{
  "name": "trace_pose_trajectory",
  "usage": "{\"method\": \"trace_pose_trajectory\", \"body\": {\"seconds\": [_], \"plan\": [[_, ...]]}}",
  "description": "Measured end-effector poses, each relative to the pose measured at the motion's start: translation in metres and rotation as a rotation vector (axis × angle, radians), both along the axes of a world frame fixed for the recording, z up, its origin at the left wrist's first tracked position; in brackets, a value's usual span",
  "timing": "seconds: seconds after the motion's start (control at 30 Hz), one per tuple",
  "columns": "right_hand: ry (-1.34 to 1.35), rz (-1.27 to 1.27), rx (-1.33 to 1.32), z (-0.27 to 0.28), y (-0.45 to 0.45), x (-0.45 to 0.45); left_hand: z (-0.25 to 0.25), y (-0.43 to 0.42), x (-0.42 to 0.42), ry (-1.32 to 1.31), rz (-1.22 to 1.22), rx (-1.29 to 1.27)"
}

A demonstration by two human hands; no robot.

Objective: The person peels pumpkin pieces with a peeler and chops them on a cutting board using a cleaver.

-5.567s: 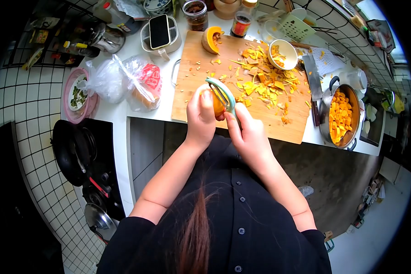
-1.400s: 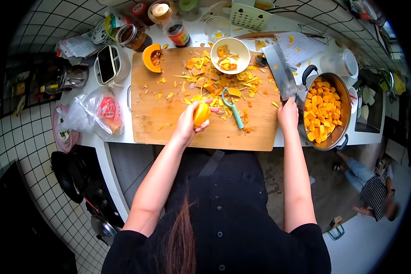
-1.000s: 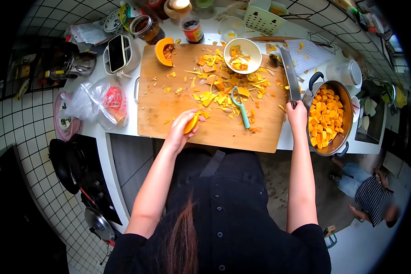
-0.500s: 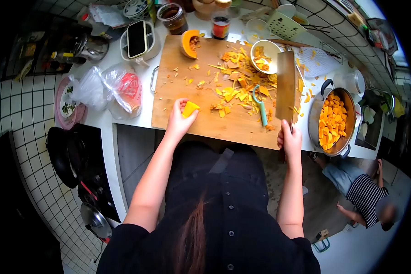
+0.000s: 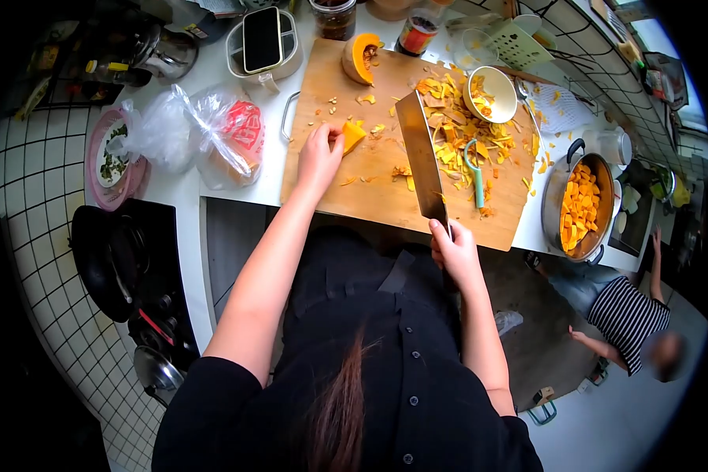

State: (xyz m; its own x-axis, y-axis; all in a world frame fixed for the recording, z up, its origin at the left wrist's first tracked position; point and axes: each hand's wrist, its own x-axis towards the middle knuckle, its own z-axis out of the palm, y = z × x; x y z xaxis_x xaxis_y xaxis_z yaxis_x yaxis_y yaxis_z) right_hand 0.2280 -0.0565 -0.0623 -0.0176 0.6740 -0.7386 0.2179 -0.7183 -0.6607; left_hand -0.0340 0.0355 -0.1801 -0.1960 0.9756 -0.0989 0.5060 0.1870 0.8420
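Between the fingers of my left hand (image 5: 322, 157) is a yellow-orange pumpkin piece (image 5: 353, 137), at the left part of the wooden cutting board (image 5: 354, 193). My right hand (image 5: 455, 250) is wrapped round the handle of a cleaver (image 5: 422, 153); its broad blade points away from me and tilts left above the board. Right of the blade lie a heap of pumpkin peelings (image 5: 448, 145) and a green peeler (image 5: 475, 175). A pumpkin wedge with seeds (image 5: 359, 60) stands at the board's far edge. Beside the peelings, a white bowl (image 5: 502, 82) leans over, with scraps inside.
A steel pot (image 5: 551, 212) of pumpkin chunks stands right of the board. Plastic bags (image 5: 226, 134), a pink basin (image 5: 94, 165) and a phone (image 5: 262, 39) on a container are to the left. Jars line the back. Another person (image 5: 628, 316) is on the right.
My left hand has brought the pumpkin piece farther onto the board. The cleaver has swung left, away from the bowl and peelings, toward that piece. The view has shifted slightly.
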Motion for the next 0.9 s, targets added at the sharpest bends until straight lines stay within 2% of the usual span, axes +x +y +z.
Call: {"method": "trace_pose_trajectory", "body": {"seconds": [0.1, 0.2, 0.23, 0.33, 0.47, 0.5, 0.6, 0.63, 0.77, 0.9], "plan": [[-0.038, 0.037, 0.008, 0.001, 0.000, -0.013, 0.004, 0.006, -0.011, 0.060, 0.080, -0.046], [-0.084, 0.090, 0.014, 0.001, -0.001, -0.021, 0.018, 0.006, -0.028, 0.268, 0.087, 0.025], [-0.101, 0.110, 0.016, 0.001, -0.001, -0.023, 0.024, 0.005, -0.035, 0.365, 0.025, -0.050], [-0.188, 0.209, 0.046, 0.006, 0.001, -0.029, 0.020, -0.008, -0.041, 0.695, 0.094, 0.201], [-0.241, 0.328, 0.102, 0.007, 0.003, -0.035, 0.020, -0.026, -0.040, 0.481, 0.017, 0.006], [-0.249, 0.355, 0.107, 0.009, 0.005, -0.036, 0.015, -0.028, -0.039, 0.493, -0.032, 0.053], [-0.222, 0.358, 0.110, 0.008, 0.009, -0.044, 0.001, -0.032, -0.024, 0.212, -0.079, -0.085], [-0.205, 0.347, 0.108, 0.008, 0.010, -0.045, -0.006, -0.033, -0.018, 0.199, -0.077, -0.012], [-0.204, 0.357, 0.059, 0.001, 0.015, -0.046, -0.007, -0.030, 0.003, -0.056, 0.015, -0.023], [-0.251, 0.366, 0.054, 0.004, 0.022, -0.051, -0.009, -0.022, 0.003, 0.006, 0.014, -0.002]]}}
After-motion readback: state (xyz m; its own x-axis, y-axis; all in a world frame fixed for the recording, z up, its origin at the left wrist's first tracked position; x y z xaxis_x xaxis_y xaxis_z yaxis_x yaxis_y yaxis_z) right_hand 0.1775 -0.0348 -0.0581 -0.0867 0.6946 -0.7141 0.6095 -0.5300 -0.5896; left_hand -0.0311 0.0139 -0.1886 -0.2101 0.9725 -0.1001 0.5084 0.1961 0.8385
